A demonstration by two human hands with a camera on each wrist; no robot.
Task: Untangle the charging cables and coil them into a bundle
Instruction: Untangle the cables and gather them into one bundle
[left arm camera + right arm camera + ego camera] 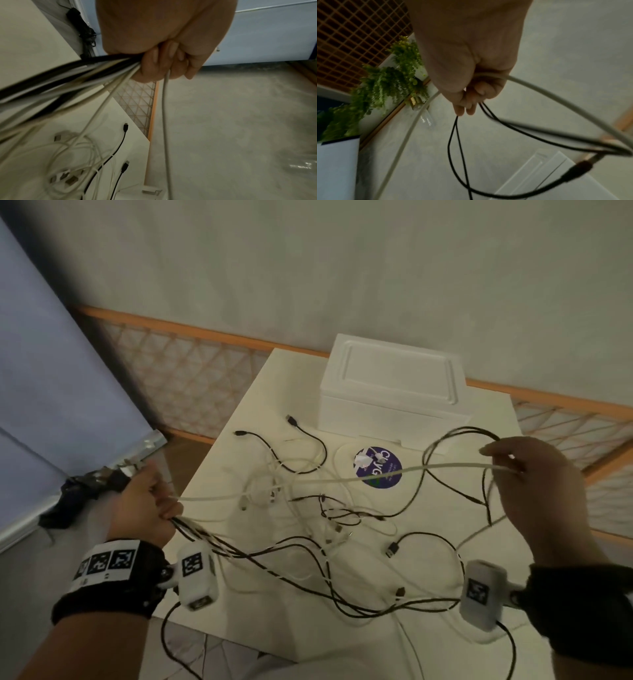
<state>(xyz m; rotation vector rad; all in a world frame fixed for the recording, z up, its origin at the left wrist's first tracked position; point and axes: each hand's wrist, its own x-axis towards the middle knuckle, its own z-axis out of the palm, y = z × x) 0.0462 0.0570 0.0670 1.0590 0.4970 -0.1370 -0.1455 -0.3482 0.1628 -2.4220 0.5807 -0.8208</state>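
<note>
Several black and white charging cables [325, 515] lie tangled on a cream table [260, 405]. My left hand [150, 501] is off the table's left edge and grips a bunch of black and white strands [96, 75] in its fist [164, 65]. One white cable [342, 479] stretches taut above the table across to my right hand [513, 470]. That hand [467, 97] pinches the white cable [547, 97] together with a loop of black cable [455, 436], whose strands [453, 142] hang below the fingers.
A white lidded box [394, 385] stands at the table's far side, with a round purple sticker [375, 467] in front of it. An orange lattice rail [191, 371] runs behind the table. A dark cloth [72, 491] lies on the floor at left. Loose plugs [394, 549] lie among the cables.
</note>
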